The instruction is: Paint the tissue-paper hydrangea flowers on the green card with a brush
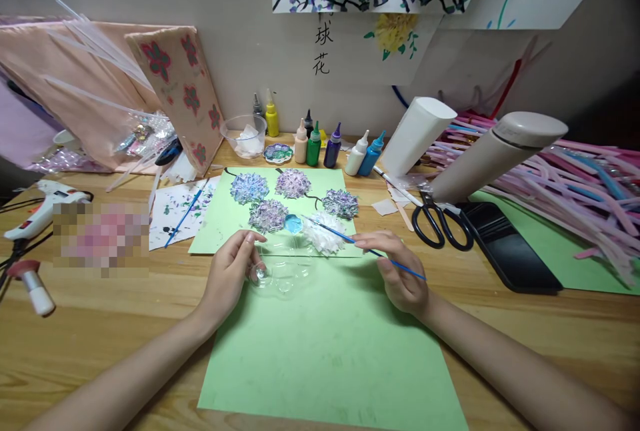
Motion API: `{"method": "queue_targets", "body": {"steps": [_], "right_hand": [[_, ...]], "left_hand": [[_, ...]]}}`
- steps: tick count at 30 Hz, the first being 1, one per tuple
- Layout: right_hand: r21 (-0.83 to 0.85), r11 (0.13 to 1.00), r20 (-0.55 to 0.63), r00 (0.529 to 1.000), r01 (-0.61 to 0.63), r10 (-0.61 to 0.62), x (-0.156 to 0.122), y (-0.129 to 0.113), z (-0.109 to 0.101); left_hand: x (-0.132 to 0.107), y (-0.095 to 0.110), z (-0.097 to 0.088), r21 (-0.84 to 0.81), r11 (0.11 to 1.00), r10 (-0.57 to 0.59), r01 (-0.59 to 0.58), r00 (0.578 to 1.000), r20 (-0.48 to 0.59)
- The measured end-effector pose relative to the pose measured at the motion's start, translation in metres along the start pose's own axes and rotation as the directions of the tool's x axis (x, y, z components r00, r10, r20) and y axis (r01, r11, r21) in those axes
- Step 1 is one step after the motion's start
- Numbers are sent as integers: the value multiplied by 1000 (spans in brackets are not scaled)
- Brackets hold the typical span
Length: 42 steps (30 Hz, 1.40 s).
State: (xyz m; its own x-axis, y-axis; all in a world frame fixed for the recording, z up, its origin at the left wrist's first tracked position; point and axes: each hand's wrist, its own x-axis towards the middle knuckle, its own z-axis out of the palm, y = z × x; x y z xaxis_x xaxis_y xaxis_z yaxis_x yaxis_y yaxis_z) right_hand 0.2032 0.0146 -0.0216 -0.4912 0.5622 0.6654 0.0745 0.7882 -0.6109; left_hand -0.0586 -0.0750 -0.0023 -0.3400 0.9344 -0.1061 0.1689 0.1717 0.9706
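My left hand (233, 271) is closed on the edge of a clear plastic paint palette (283, 271) that lies on a green sheet (330, 344). One palette well holds blue paint (293, 223). My right hand (397, 269) pinches a thin blue paintbrush (350, 239) whose tip reaches a white crumpled paper flower (325, 232). That flower sits on a second green sheet (220, 217) along with several purple and blue paper flowers (293, 183).
Paint bottles (314, 144) stand in a row at the back beside a clear cup (244, 134). Black scissors (440, 221), a black tray (510, 251), a lamp head (495, 151) and pink straws (575, 177) lie right. A glue gun (45, 207) lies left.
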Motion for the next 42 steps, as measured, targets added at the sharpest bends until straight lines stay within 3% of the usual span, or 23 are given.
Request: {"method": "queue_targets", "body": {"steps": [3,6,13,27,42], "right_hand": [[35,998,-190,980,-55,61,-3,4,1],[72,991,-254,958,-116,131,-3,7,3],[41,985,-131,977,-167,171,-3,7,3],[-42,965,-75,964,-258,254,0,5,3],[-46,980,-50,980,-193,190,2,3,2]], "left_hand": [[0,0,-1,-24,1000,-2,2,1000,-16],[0,1,-1,-52,999,1,-3,999,-39],[1,3,1,-64,998,9,-13,999,-54],[2,1,0,-53,998,15,-18,999,-45],[1,1,0,-66,998,13,-16,999,-47]]}}
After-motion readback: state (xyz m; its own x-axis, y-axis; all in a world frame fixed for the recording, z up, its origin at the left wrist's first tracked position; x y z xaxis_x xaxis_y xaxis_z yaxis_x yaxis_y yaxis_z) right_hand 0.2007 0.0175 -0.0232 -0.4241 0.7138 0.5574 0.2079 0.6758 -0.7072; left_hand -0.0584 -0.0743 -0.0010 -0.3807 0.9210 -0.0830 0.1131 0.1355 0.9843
